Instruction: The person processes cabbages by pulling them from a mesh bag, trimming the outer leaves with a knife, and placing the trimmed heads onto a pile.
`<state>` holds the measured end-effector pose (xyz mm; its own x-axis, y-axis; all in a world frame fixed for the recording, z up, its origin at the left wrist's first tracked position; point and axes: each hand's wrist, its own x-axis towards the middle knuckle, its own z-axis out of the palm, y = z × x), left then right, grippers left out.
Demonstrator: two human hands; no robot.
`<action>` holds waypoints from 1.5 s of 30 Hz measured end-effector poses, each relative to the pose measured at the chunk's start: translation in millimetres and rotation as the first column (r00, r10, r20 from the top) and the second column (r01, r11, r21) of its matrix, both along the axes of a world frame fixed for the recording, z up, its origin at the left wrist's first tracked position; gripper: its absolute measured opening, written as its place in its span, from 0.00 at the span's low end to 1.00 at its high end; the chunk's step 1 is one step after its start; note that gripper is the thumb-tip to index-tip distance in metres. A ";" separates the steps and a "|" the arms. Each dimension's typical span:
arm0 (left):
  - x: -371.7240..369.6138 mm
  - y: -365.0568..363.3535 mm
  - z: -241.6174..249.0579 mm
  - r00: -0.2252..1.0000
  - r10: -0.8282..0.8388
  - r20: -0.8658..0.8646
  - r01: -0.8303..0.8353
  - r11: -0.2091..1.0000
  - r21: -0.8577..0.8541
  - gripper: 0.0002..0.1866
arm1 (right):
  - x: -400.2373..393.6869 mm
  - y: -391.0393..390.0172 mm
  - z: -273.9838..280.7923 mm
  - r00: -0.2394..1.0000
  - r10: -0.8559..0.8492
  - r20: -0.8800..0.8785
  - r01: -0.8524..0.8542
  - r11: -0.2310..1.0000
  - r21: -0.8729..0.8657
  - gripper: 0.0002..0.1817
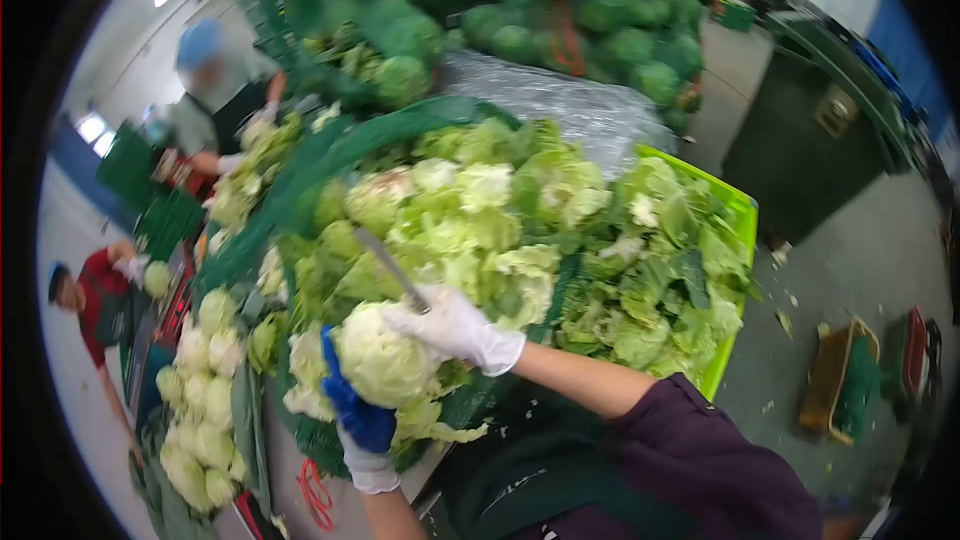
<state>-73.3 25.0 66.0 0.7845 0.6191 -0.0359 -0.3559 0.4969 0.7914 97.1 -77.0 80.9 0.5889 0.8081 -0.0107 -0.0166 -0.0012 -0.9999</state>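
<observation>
My left hand (362,415), in a blue-palmed glove, cups a pale green cabbage (385,355) from its lower left side. A knife (388,265) is gripped in my white-gloved right hand (455,328), its blade pointing up and to the left. That right hand also rests against the cabbage's upper right side, and its fingertips are partly hidden. Around and behind the cabbage lie loose leaves (450,215) heaped in an open green mesh sack (265,205).
A bright green crate (745,220) full of leaves stands to the right. Trimmed cabbages (205,390) are piled at the left. Filled mesh sacks (560,0) are stacked behind. A dark green bin (810,130) stands at far right. Two co-workers (95,295) are on the left.
</observation>
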 end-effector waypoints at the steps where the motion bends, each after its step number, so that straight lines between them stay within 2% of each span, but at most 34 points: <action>1: 6.4 -11.4 14.8 0.995 0.091 -0.031 -0.078 0.953 0.292 0.41 | -1.3 12.7 -13.7 0.990 -0.063 0.128 0.056 0.996 0.064 0.20; 3: -3.7 -1.1 12.4 0.978 0.097 -0.184 -0.029 0.939 0.344 0.46 | -5.9 17.2 -6.6 0.998 -0.022 -0.053 0.018 0.997 -0.079 0.20; 5: 2.0 0.4 6.8 0.948 0.251 -0.198 -0.098 0.819 0.566 0.54 | -12.8 26.6 -14.1 0.986 -0.005 -0.165 -0.001 0.999 -0.034 0.21; 7: -1.0 11.1 -10.3 0.907 0.420 -0.035 -0.153 0.406 0.901 0.55 | -16.5 41.5 -27.9 0.974 0.051 -0.221 -0.052 0.999 0.002 0.22; 8: -0.2 8.1 -12.3 0.893 0.450 -0.019 -0.174 0.383 0.907 0.50 | -18.8 48.1 -33.6 0.971 0.087 -0.224 -0.089 0.996 0.005 0.22; 9: -6.8 16.2 -13.9 0.807 0.575 -0.138 0.015 0.212 0.977 0.48 | -20.1 54.6 -36.4 0.963 0.146 -0.226 -0.160 0.986 -0.041 0.22; 11: -13.5 39.8 -35.1 0.862 0.434 -0.263 -0.117 0.674 0.730 0.46 | -22.2 65.0 -57.3 0.946 0.227 -0.232 -0.252 0.964 -0.086 0.26; 12: -16.6 45.7 -27.0 0.852 0.454 -0.260 -0.131 0.666 0.735 0.46 | -20.9 72.6 -78.9 0.933 0.017 0.358 -0.062 0.992 0.114 0.27; 13: -19.3 49.8 -15.3 0.918 0.331 -0.218 -0.169 0.824 0.541 0.45 | -22.8 72.9 -74.8 0.579 -0.314 0.753 -0.009 0.920 0.391 0.28; 14: -22.4 53.2 -9.2 0.967 0.215 -0.135 -0.164 0.935 0.313 0.43 | -24.4 58.3 -73.5 0.608 -0.225 0.761 -0.026 0.953 0.302 0.28; 15: -23.1 57.6 -12.4 0.964 0.230 -0.131 -0.180 0.932 0.314 0.43 | -28.5 48.8 -63.1 0.609 -0.216 0.763 -0.042 0.952 0.304 0.28; 16: -21.0 61.4 -17.9 0.963 0.227 -0.145 -0.165 0.922 0.352 0.42 | -32.5 41.4 -56.3 0.562 -0.005 0.827 -0.005 1.000 0.010 0.28; 17: -19.0 63.9 -23.6 0.962 0.220 -0.161 -0.143 0.910 0.388 0.42 | -36.3 36.7 -56.5 0.524 0.214 0.825 0.053 0.958 -0.282 0.27; 18: -15.0 60.6 -22.0 0.957 0.249 -0.147 -0.171 0.898 0.406 0.40 | -39.4 35.7 -64.7 0.407 0.192 0.893 0.083 0.966 -0.246 0.28; 19: -13.0 60.4 -23.9 0.957 0.250 -0.146 -0.174 0.899 0.402 0.40 | -39.4 36.5 -71.3 0.405 0.196 0.893 0.081 0.965 -0.249 0.28; 21: -9.5 61.2 -27.5 0.904 0.356 -0.236 -0.167 0.804 0.571 0.39 | -38.2 39.8 -81.7 0.121 0.187 0.975 0.207 0.956 -0.208 0.20; 22: -7.4 62.0 -29.4 0.905 0.355 -0.234 -0.170 0.806 0.567 0.39 | -34.3 46.8 -86.5 0.117 0.190 0.975 0.207 0.955 -0.211 0.20; 24: -6.4 60.4 -33.6 0.863 0.451 -0.226 -0.154 0.662 0.733 0.39 | -26.6 61.1 -90.2 0.245 0.183 0.952 0.186 0.955 -0.232 0.09; 25: -5.7 60.2 -34.7 0.841 0.497 -0.211 -0.138 0.576 0.806 0.39 | -25.4 65.8 -89.1 0.244 0.186 0.952 0.185 0.954 -0.234 0.09; 27: -4.9 59.7 -36.9 0.833 0.511 -0.210 -0.156 0.582 0.798 0.39 | -27.7 75.7 -86.7 0.196 0.094 0.976 0.250 0.958 -0.142 0.04; 29: -2.1 56.5 -38.8 0.821 0.534 -0.201 -0.190 0.589 0.786 0.39 | -21.4 88.6 -82.1 0.247 0.173 0.953 0.274 0.931 -0.240 0.05; 30: -2.2 47.4 -38.3 0.822 0.531 -0.205 -0.188 0.594 0.782 0.39 | -10.7 97.4 -80.8 0.446 0.167 0.879 0.239 0.924 -0.297 0.07; 31: -4.6 36.3 -35.7 0.790 0.592 -0.162 -0.095 0.379 0.921 0.40 | -3.0 103.7 -79.9 0.627 0.149 0.765 0.196 0.920 -0.339 0.09; 32: -9.2 31.5 -33.2 0.764 0.639 -0.094 0.014 0.130 0.991 0.41 | 4.0 105.5 -79.3 0.674 0.196 0.713 0.114 0.925 -0.362 0.13; 33: -14.4 37.1 -43.3 0.761 0.644 -0.081 0.007 0.116 0.993 0.41 | 10.5 105.5 -79.6 0.669 0.189 0.719 0.112 0.931 -0.348 0.13; 34: -22.9 43.5 -63.9 0.833 0.546 -0.095 -0.215 0.477 0.852 0.42 | 14.6 100.5 -82.7 0.604 0.263 0.753 0.089 0.916 -0.391 0.15; 35: -30.1 49.0 -74.5 0.892 0.450 -0.044 -0.358 0.763 0.539 0.43 | 20.6 94.3 -86.5 0.529 0.336 0.780 0.070 0.898 -0.434 0.16; 37: -50.1 60.1 -57.2 0.964 0.250 0.088 -0.261 0.953 0.154 0.38 | 31.2 72.8 -67.3 0.483 0.432 0.762 -0.042 0.880 -0.473 0.17; 39: -72.6 86.7 -100.5 0.919 0.324 0.226 -0.228 0.902 -0.367 0.36 | 32.5 62.4 -60.5 0.569 0.293 0.768 -0.225 0.954 -0.198 0.17; 40: -80.2 88.7 -86.5 0.893 0.376 0.248 -0.279 0.894 -0.350 0.36 | 21.4 53.8 -35.6 0.783 0.321 0.533 -0.220 0.944 -0.246 0.17; 41: -83.0 86.8 -62.7 0.883 0.308 0.354 -0.169 0.913 -0.371 0.35 | 13.3 45.8 -13.1 0.916 0.316 0.247 -0.236 0.923 -0.305 0.16; 42: -87.6 90.4 -46.0 0.861 0.231 0.454 -0.051 0.926 -0.374 0.35 | 15.1 45.3 -11.1 0.955 0.267 0.129 -0.229 0.941 -0.250 0.16; 43: -95.6 101.1 -38.9 0.845 0.262 0.467 -0.089 0.928 -0.361 0.35 | 24.0 43.0 -17.6 0.977 0.212 -0.003 -0.208 0.956 -0.209 0.16; 45: -112.2 126.6 -24.9 0.821 0.409 0.399 -0.336 0.910 -0.241 0.35 | 54.4 55.7 -73.7 0.882 0.088 0.464 -0.006 0.985 -0.175 0.17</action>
